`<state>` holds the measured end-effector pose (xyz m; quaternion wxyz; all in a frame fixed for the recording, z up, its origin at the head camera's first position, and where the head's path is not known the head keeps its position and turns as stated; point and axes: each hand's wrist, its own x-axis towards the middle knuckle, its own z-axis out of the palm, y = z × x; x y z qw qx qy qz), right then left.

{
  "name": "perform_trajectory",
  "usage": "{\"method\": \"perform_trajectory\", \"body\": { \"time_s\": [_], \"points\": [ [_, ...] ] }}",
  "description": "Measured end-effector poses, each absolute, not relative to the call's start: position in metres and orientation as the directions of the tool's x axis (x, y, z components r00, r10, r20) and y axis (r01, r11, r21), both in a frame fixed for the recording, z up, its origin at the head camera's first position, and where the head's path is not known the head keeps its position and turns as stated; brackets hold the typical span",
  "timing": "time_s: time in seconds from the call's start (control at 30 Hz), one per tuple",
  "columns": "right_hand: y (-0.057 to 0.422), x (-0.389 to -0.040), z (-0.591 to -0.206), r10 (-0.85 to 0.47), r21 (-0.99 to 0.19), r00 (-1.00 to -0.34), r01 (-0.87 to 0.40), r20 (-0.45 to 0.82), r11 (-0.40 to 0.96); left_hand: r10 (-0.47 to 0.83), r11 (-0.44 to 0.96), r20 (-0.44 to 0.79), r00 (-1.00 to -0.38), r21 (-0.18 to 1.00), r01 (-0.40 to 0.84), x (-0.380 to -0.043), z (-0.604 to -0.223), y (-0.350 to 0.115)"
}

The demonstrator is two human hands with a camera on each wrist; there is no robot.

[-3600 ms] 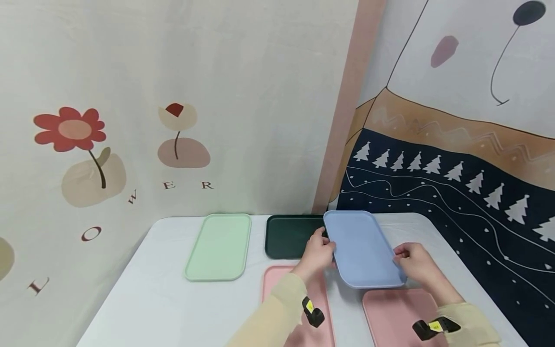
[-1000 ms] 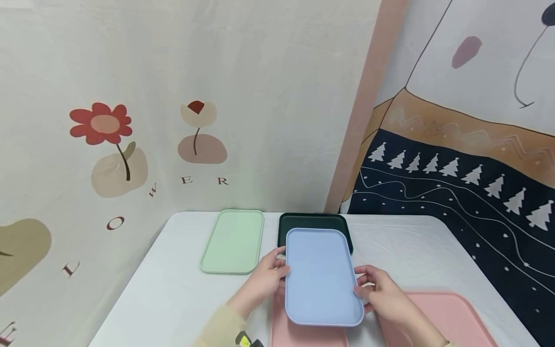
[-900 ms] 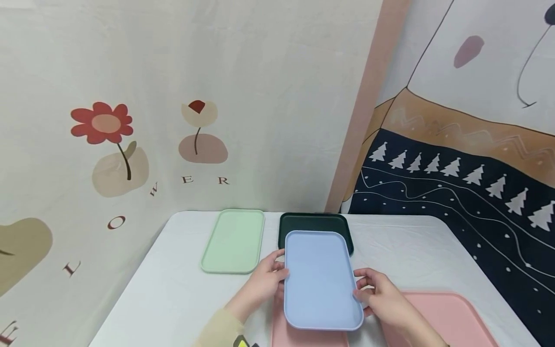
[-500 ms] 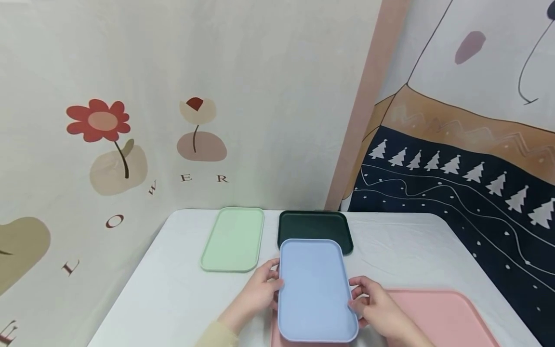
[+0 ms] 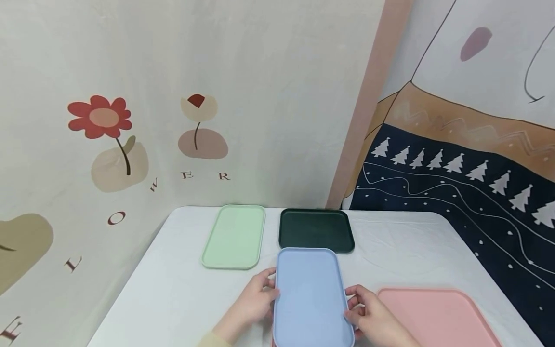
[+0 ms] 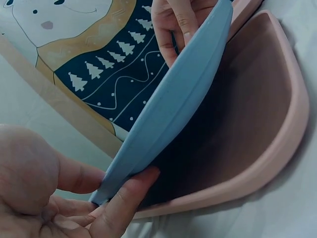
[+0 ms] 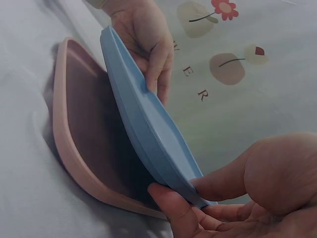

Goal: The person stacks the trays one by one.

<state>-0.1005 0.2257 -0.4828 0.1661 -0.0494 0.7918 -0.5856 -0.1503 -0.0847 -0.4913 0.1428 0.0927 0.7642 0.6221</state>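
Observation:
A light blue rectangular tray (image 5: 310, 294) is held between both hands, its lower end cut off by the head view's bottom edge. My left hand (image 5: 256, 299) pinches its left rim, thumb on top and fingers beneath. On the opposite rim, my right hand (image 5: 368, 313) grips with the thumb over the edge. Both wrist views show the blue tray tilted above a pink tray (image 6: 267, 99), apart from it over most of its length. The blue tray hides nearly all of that pink tray in the head view.
A dark green tray (image 5: 316, 231) lies behind the blue one, with a light green tray (image 5: 234, 236) to its left. Another pink tray (image 5: 438, 315) lies at right front. All rest on a white-covered table (image 5: 173, 284) against a printed wall cloth (image 5: 269, 96).
The blue tray has come from the back right, beside the dark green tray, leftward and toward me over the pink tray. Both hands have kept hold and moved with it, uncovering the dark green tray.

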Motion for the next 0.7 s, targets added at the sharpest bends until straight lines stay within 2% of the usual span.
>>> {"method": "perform_trajectory", "body": {
  "time_s": [0.37, 0.7],
  "points": [
    [0.2209, -0.0949, -0.4877, -0.286, -0.949, -0.933, 0.134, -0.218, 0.286, 0.307, 0.27, -0.109, -0.945, 0.963, -0.023, -0.1471, -0.4927, -0.0873],
    [0.2205, -0.0934, -0.4866, -0.278, -0.939, -0.93, 0.153, -0.242, 0.308, 0.298, 0.397, -0.063, -0.952, 0.916, 0.063, -0.1458, -0.4908, -0.0863]
  ]
}}
